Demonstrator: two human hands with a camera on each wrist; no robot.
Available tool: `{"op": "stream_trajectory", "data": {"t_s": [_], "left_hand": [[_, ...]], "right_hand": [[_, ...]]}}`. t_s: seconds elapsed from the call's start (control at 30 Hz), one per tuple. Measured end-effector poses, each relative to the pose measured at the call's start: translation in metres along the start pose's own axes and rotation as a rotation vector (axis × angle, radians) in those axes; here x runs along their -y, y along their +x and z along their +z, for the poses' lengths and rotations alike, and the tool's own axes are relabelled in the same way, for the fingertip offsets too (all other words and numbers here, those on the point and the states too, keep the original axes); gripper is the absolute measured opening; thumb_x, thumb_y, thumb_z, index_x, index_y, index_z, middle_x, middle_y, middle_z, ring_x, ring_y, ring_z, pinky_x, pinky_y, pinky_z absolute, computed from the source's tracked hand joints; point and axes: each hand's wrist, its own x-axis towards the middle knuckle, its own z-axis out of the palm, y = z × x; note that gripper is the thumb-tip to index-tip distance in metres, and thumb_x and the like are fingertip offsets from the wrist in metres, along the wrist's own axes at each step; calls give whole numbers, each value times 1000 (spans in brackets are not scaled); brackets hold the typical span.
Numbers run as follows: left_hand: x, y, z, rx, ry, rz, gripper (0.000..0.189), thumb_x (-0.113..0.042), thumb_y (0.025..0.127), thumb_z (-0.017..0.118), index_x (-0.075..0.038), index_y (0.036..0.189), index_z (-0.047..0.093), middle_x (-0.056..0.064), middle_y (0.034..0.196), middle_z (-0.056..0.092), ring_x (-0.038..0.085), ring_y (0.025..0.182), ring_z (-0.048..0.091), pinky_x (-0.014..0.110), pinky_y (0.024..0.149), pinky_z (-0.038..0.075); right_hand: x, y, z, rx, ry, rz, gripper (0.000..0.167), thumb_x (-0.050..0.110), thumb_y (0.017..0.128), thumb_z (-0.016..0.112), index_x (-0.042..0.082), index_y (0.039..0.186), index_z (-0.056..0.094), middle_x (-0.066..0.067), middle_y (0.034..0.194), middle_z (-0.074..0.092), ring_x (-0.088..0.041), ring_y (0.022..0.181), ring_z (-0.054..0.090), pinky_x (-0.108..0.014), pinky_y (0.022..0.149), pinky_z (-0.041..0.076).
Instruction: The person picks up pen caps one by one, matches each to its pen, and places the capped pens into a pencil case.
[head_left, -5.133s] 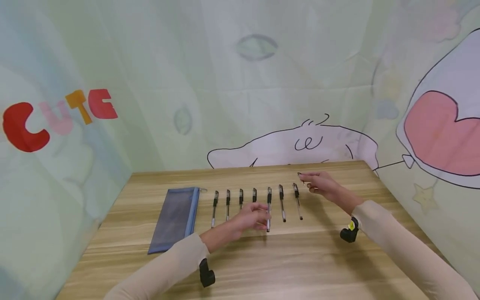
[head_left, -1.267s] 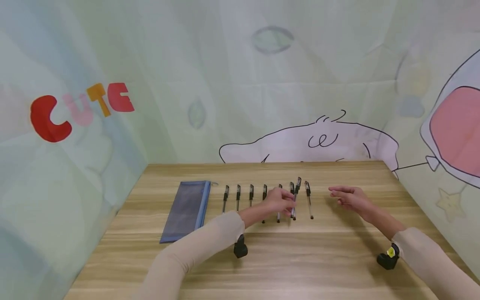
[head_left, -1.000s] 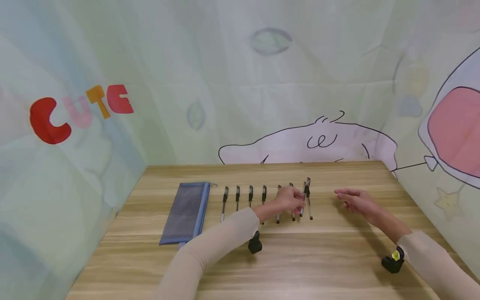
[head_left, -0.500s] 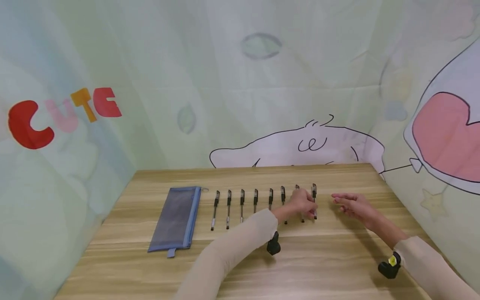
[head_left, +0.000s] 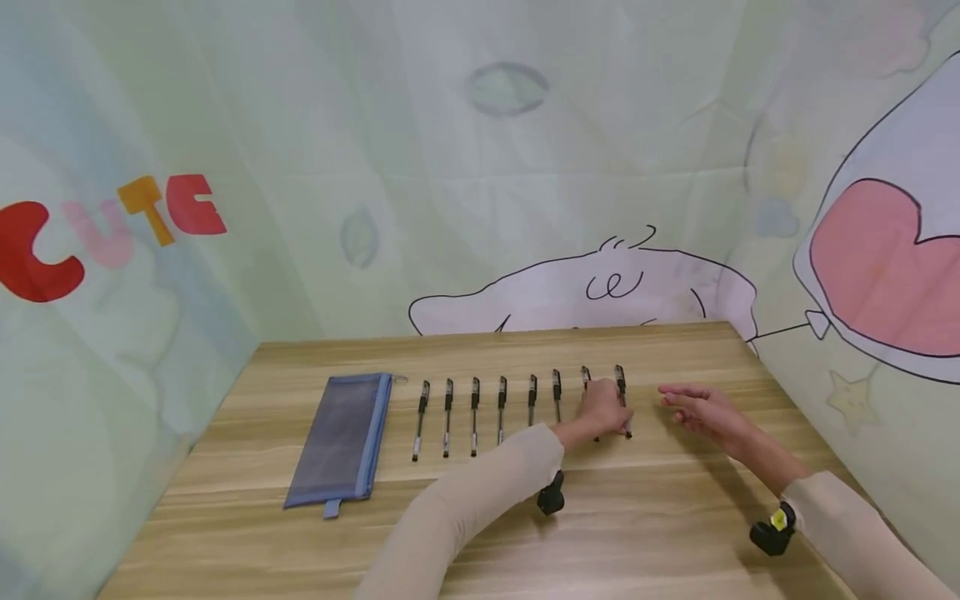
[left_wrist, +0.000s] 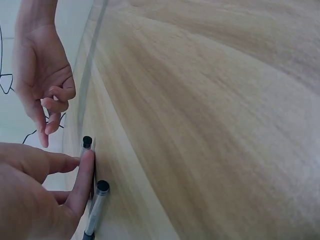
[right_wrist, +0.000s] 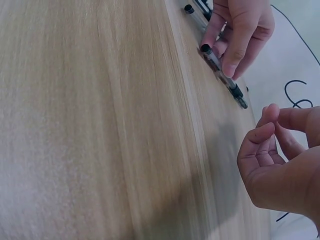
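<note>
At the right end of a row of several clear gel pens (head_left: 475, 417), my left hand (head_left: 602, 408) pinches the last gel pen (head_left: 620, 379) between thumb and fingers. That pen lies at the table, its black-capped end pointing away from me. In the right wrist view, the left hand's thumb (right_wrist: 231, 65) rests along the pen's barrel. The neighbouring pen (head_left: 586, 372) is partly covered by the left hand. My right hand (head_left: 708, 414) hovers to the right of the row, fingers loosely curled, with nothing in it.
A blue mesh zip pouch (head_left: 337, 442) lies flat on the left of the wooden table (head_left: 525, 533), left of the pens. A printed fabric backdrop (head_left: 315, 208) stands behind the table and at both sides.
The left hand has carried a pen rightward over the row and set it at the right end. Five seconds ago the right hand held a thin dark-tipped thing; its fingers are bare now.
</note>
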Motion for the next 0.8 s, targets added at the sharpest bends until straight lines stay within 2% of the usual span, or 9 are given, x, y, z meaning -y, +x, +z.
{"op": "stream_trajectory", "data": {"t_s": [0.17,0.27,0.3,0.37,0.43,0.53,0.63,0.73,0.8], "left_hand": [[1,-1,-1,4,26,17,48,-6,89,76,-11,49,49,5,47,64,2,31,49,11,32,33],[1,-3,-5,12,38,36,44,-9,90,76,-7,52,54,6,48,65,5,34,53,11,33,32],[0,-4,-7,18,26,41,40,-10,91,76,-3,55,58,7,50,66,7,36,57,11,35,33],[0,-9,-17,41,-19,41,22,-9,92,74,5,74,71,10,59,71,12,46,66,10,41,41],[-1,-14,-31,78,-103,32,17,-7,94,70,8,102,74,14,73,76,19,58,73,12,51,52],[0,-23,-57,136,-213,25,37,-4,96,66,6,132,63,18,96,78,27,75,77,24,70,64],[7,-31,-84,166,-227,51,39,-3,98,63,5,137,60,22,107,76,31,80,77,34,76,66],[19,-41,-111,168,-211,83,37,-1,98,62,5,135,61,25,108,74,31,78,76,39,76,66],[28,-48,-131,164,-229,68,36,0,97,62,5,133,62,26,107,73,32,79,75,43,79,66]], "right_hand": [[0,-2,-1,3,7,-2,37,21,106,55,5,139,61,14,105,69,0,77,60,-16,63,50],[-1,-2,-2,1,17,-1,34,22,106,57,8,136,65,14,104,69,-1,77,61,-16,64,51],[-1,-3,-2,1,17,-1,34,22,105,57,8,136,65,14,104,69,-1,77,61,-16,64,51],[-1,-2,-1,5,22,3,34,22,105,59,9,135,66,15,104,70,-1,77,61,-16,64,52],[0,-2,2,5,21,9,35,22,104,60,8,136,65,15,104,70,-1,77,61,-16,64,52],[1,-1,5,13,17,12,39,22,104,60,5,139,62,15,105,70,-1,77,62,-16,65,52],[4,1,8,15,4,6,43,22,104,59,0,142,57,13,106,70,-2,78,62,-17,66,52],[6,1,11,16,-9,13,46,23,105,59,-1,143,55,13,106,70,-3,79,62,-18,67,52],[8,1,12,18,-21,22,47,24,105,59,-2,144,54,12,107,69,-3,79,62,-18,67,52]]}}
